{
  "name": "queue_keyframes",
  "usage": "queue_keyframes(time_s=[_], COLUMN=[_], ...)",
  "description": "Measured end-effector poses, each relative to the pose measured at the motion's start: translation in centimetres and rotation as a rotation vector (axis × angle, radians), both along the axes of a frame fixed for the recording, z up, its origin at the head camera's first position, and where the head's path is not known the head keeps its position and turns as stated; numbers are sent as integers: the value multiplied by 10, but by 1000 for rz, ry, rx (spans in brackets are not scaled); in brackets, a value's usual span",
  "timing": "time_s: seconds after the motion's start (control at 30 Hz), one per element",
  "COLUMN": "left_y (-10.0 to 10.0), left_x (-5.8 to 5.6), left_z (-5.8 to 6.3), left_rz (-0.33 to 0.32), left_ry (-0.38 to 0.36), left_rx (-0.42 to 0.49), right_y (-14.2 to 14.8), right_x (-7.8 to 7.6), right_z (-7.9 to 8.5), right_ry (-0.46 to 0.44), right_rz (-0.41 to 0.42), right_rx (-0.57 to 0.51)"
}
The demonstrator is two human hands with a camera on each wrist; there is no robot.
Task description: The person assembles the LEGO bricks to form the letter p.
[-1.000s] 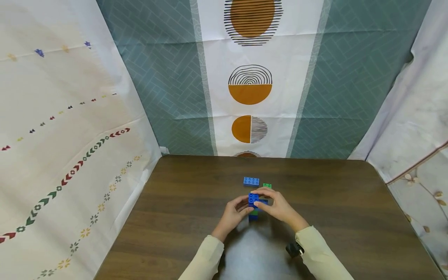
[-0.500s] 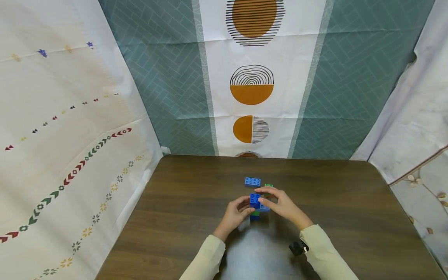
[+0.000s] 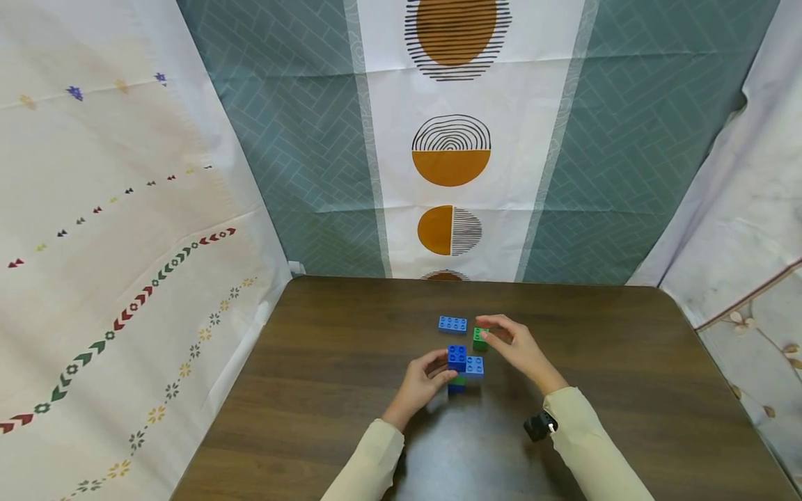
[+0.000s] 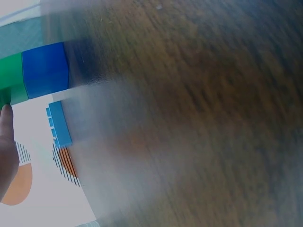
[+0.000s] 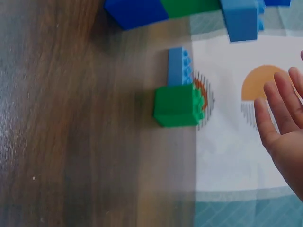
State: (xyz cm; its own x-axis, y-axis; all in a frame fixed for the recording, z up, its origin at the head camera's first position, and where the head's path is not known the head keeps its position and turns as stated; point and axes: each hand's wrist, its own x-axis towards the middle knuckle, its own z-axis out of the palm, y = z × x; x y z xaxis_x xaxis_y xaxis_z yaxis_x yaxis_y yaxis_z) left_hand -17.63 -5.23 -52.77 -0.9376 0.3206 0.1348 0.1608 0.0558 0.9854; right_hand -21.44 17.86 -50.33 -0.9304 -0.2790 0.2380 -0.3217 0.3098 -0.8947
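A small tower of toy building bricks stands on the wooden table. Its foot is a dark blue brick [image 4: 46, 71] with a green brick [image 4: 13, 78] on it. Higher up, a light blue brick [image 3: 475, 367] juts out to the right under a dark blue top brick [image 3: 457, 358]. My left hand [image 3: 421, 387] grips the tower from the left between thumb and fingers. My right hand [image 3: 521, 353], fingers spread and holding nothing, hovers by a loose green brick [image 3: 480, 339]; the right wrist view shows a gap between that hand [image 5: 289, 132] and the loose green brick [image 5: 175, 106].
A flat light blue brick [image 3: 452, 325] lies behind the tower, left of the loose green one. The brown table [image 3: 338, 348] ends at a patterned cloth [image 3: 313, 174] at the back. A black wrist device [image 3: 540, 425] sits by the right sleeve.
My right hand has left the tower's top and moved right and away from me to the loose green brick. The left hand keeps its hold on the tower.
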Motion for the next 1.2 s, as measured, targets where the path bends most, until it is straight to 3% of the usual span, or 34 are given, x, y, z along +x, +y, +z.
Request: queue_keyframes(time_s=[0.17,0.37,0.6,0.73,0.97,1.2], left_y=[0,0,1,1,0,0], left_x=[1,0,-11,-13,-1,-1], left_z=[2,-2,-29,-32,-5,-3], left_rz=[7,2,21,26,8,3], left_ry=[-13,2,-9,-10,-8,-4], left_rx=[-25,-17,-14,-5,2,12], right_y=[12,14,9,6,0,-6], right_x=[-14,-18,-25,-28,-31,-31], right_z=[-21,-38,-52,-57,-64,-65], right_ry=[-11,-51,-166,-230,-283,-322], right_rz=[-70,-134,-157,-167,-188,-216], right_rx=[-13,-20,-12,14,23,21])
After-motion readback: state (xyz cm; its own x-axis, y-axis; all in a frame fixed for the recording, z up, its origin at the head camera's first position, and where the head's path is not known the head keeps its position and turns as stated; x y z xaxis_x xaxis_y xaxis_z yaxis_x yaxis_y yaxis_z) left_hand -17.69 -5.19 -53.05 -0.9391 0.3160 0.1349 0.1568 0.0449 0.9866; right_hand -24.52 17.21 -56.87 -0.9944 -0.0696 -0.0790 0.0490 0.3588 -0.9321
